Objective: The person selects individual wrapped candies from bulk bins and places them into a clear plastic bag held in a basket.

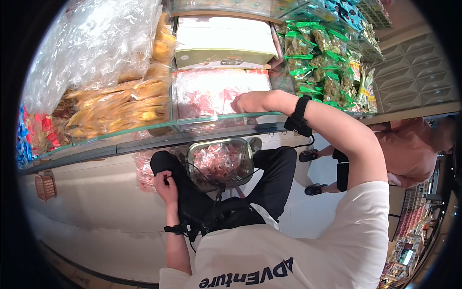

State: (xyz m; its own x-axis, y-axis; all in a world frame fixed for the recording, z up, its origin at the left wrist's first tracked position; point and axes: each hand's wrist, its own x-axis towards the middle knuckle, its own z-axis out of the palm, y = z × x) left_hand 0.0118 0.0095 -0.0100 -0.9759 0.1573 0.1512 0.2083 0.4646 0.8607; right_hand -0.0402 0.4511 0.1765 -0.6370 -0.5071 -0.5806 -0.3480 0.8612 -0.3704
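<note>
My right hand (252, 101) reaches over the glass front of a display compartment. Its fingertips are down among clear plastic packets with red and white print (213, 94); whether they grip one is hidden. My left hand (166, 186) rests by my left knee with its fingers curled, and I make out nothing in it. Between my legs stands a greenish plastic basket (246, 177) full of small red-and-clear wrapped packets (216, 159). A large clear bag of similar packets (145, 178) lies beyond my left knee.
A white and green carton (227, 43) stands behind the compartment. Yellowish bagged food (122, 104) under clear plastic sheeting (97, 39) fills the left side; green-topped packets (317, 61) fill the right. A person (409, 151) is close on my right. An orange basket (46, 188) sits at far left.
</note>
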